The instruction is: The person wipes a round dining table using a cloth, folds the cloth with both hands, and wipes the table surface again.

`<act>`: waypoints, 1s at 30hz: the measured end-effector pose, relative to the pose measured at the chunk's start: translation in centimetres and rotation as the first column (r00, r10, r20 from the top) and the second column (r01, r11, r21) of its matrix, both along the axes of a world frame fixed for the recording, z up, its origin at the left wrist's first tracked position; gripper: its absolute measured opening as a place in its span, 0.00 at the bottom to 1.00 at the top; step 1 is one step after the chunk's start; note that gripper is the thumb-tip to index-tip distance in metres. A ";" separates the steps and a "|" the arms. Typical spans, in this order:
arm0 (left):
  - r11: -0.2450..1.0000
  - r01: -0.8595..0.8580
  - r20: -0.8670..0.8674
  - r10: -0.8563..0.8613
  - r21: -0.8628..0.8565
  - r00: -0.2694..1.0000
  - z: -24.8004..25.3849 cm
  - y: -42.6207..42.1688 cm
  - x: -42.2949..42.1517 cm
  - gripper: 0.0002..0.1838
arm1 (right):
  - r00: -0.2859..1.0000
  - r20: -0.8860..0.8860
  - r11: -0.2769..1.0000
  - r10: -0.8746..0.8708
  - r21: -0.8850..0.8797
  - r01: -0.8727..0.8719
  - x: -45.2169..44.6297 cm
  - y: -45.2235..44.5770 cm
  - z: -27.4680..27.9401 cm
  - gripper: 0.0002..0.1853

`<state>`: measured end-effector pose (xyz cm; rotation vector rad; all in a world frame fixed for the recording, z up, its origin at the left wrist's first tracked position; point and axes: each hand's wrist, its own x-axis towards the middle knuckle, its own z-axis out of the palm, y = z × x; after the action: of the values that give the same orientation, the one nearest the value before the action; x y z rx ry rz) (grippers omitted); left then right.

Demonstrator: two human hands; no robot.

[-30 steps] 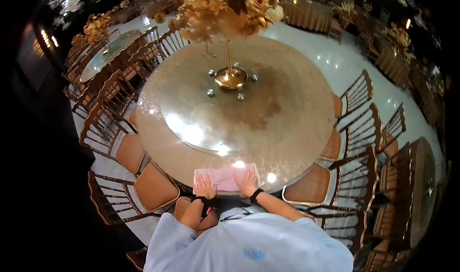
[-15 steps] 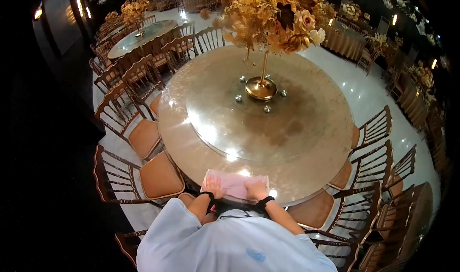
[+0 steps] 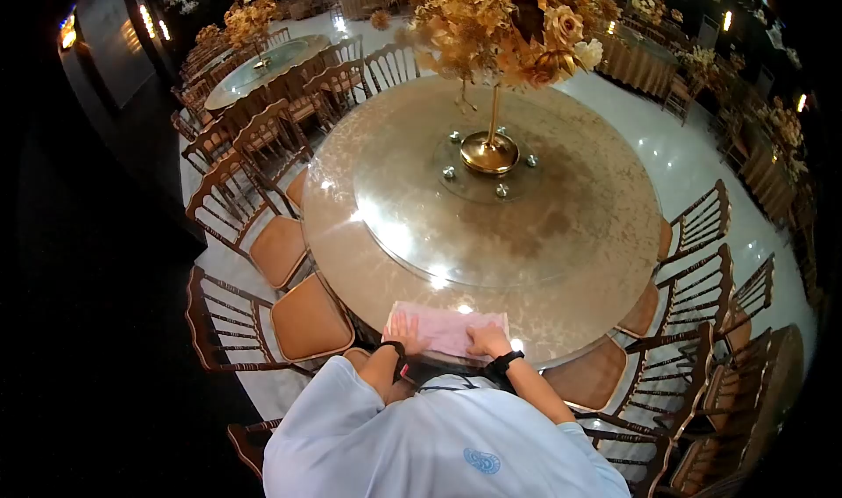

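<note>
A folded pink cloth point(image 3: 443, 327) lies flat near the front edge of a large round table point(image 3: 351, 261) with a glossy, marbled beige top. My left hand point(image 3: 403, 333) rests on the cloth's left part, palm down with the fingers spread. On its right part, my right hand point(image 3: 487, 341) presses down, fingers pointing left and partly foreshortened. Both wrists wear black bands. Beyond the cloth is a round glass turntable point(image 3: 412, 235) bearing a gold flower stand point(image 3: 489, 153) and several small shiny pieces around its base.
Brown chairs with orange seats ring the table, including one at left point(image 3: 311, 318) and one at right point(image 3: 589, 375). Another round table point(image 3: 263, 75) stands at back left. Overhead, a gold flower arrangement point(image 3: 517, 24) spreads above the stand. Pale glossy floor point(image 3: 649, 151) shows at right.
The view has shifted slightly, so the table and chairs sit further right in the picture. Both hands remain on the cloth, and my right hand's fingers look a little more extended.
</note>
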<state>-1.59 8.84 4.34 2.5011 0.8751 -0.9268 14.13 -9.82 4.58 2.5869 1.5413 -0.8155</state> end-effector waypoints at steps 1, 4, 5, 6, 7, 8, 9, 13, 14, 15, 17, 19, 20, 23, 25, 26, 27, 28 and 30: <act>1.000 0.006 -0.004 -0.006 -0.003 1.000 -0.2 0.0 0.0 0.50 | 1.000 -0.019 1.000 -0.012 0.003 0.012 -0.1 -0.1 0.0 0.25; 1.000 -0.015 0.018 0.015 0.013 1.000 -1.0 -0.1 0.0 0.50 | 0.997 -0.032 0.998 -0.066 0.001 0.066 -0.9 -1.1 -0.8 0.31; 0.999 -0.024 0.032 0.023 0.022 0.999 -1.1 -0.1 -0.1 0.50 | 0.995 -0.022 0.995 -0.098 0.003 0.098 -1.3 -1.4 -1.2 0.36; 0.999 -0.035 0.049 0.034 0.028 0.998 -1.3 -0.1 -0.2 0.50 | 0.994 -0.022 0.995 -0.103 -0.005 0.103 -2.0 -1.6 -1.1 0.36; 0.999 -0.033 0.050 0.032 0.018 0.998 -1.4 -0.2 -0.4 0.50 | 0.988 -0.048 0.988 -0.146 -0.049 0.144 -2.5 -1.8 -1.0 0.42; 0.999 -0.048 0.083 0.047 0.016 0.995 -1.6 -0.2 -0.5 0.50 | 0.980 -0.068 0.979 -0.188 -0.091 0.182 -2.7 -2.0 -0.8 0.49; 0.998 -0.067 0.116 0.064 0.015 0.991 -1.6 -0.2 -0.5 0.50 | 0.981 -0.060 0.979 -0.185 -0.097 0.179 -2.8 -2.3 -0.6 0.49; 0.997 -0.065 0.135 0.058 0.050 0.989 -2.2 -0.4 -0.7 0.49 | 0.979 -0.137 0.985 -0.152 -0.102 0.139 -3.0 -2.8 1.2 0.58; 0.995 -0.084 0.132 0.077 0.049 0.988 -2.0 -0.4 -0.7 0.49 | 0.970 -0.172 0.975 -0.173 -0.166 0.145 -2.8 -2.4 1.9 0.59; 0.996 -0.076 0.127 0.069 0.054 0.989 -1.8 -0.5 -0.6 0.49 | 0.960 -0.203 0.962 -0.195 -0.230 0.147 -2.7 -2.0 2.3 0.59; 0.994 -0.087 0.118 0.079 0.064 0.990 -1.6 -0.6 -0.5 0.49 | 0.966 -0.174 0.965 -0.191 -0.213 0.152 -2.8 -1.7 1.5 0.60; 0.998 -0.048 0.125 0.041 0.049 0.991 -1.7 -0.6 -0.6 0.50 | 0.970 -0.146 0.967 -0.193 -0.196 0.163 -3.1 -1.9 0.3 0.60; 0.998 -0.045 0.116 0.039 0.048 0.992 -1.9 -0.5 -0.6 0.50 | 0.970 -0.134 0.971 -0.203 -0.156 0.181 -3.3 -2.1 -0.3 0.60; 0.998 -0.051 0.110 0.047 0.036 0.993 -1.7 -0.6 -0.5 0.50 | 0.964 -0.170 0.972 -0.205 -0.146 0.181 -2.8 -2.0 -0.6 0.60; 0.996 -0.078 0.132 0.072 0.042 0.989 -1.6 -0.8 -0.6 0.49 | 0.955 -0.190 0.963 -0.228 -0.188 0.192 -2.7 -1.6 0.9 0.60; 0.995 -0.081 0.157 0.072 0.051 0.985 -1.5 -0.9 -0.6 0.48 | 0.959 -0.192 0.967 -0.206 -0.189 0.170 -2.6 -1.4 0.8 0.60; 0.994 -0.101 0.154 0.092 0.050 0.984 -1.3 -0.9 -0.7 0.48 | 0.958 -0.183 0.964 -0.220 -0.193 0.185 -2.6 -1.5 0.6 0.60; 0.993 -0.111 0.158 0.105 0.028 0.982 -1.1 -0.9 -0.5 0.48 | 0.956 -0.173 0.959 -0.237 -0.196 0.203 -2.5 -1.4 0.4 0.60; 0.992 -0.127 0.156 0.124 0.003 0.980 -1.3 -0.9 -0.5 0.48 | 0.956 -0.165 0.958 -0.241 -0.197 0.207 -2.5 -1.1 0.0 0.58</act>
<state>-2.08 7.93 3.05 2.4574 0.9769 -0.6768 11.68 -10.89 4.61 2.6478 1.1566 -1.1899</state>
